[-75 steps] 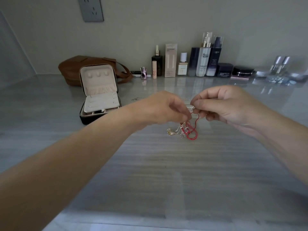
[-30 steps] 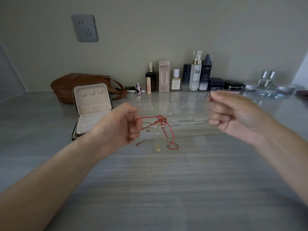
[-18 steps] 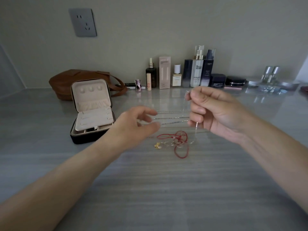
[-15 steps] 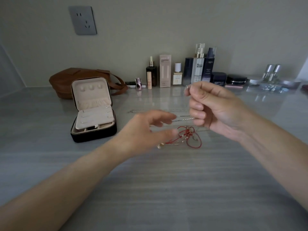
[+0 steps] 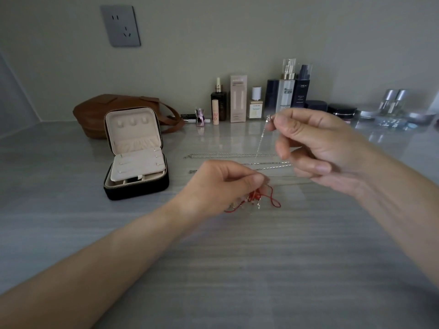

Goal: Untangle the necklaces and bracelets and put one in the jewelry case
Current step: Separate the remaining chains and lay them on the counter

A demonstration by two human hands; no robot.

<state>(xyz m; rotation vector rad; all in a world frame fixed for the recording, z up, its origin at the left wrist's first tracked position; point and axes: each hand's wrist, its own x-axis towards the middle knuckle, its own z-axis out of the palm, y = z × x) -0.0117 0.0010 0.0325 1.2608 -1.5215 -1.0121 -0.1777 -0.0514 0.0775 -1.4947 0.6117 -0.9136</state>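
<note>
left hand (image 5: 223, 184) now pinches red cord tangle (image 5: 257, 198) | right hand (image 5: 316, 148) lifts thin silver chain (image 5: 261, 141) free | open beige-lined jewelry case (image 5: 136, 153) waits

Bare counter (image 5: 237, 269) before jewelry case (image 5: 136, 184)

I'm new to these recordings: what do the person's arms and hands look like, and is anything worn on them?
Both forearms are bare, with no sleeves in view. The left hand and right hand wear no gloves, rings, watch or wrist jewelry that I can see. Fingernails look short and unpainted.

Tangled red cord (image 5: 266, 200) and chains (image 5: 237, 155) beside open jewelry case (image 5: 136, 157).
</note>
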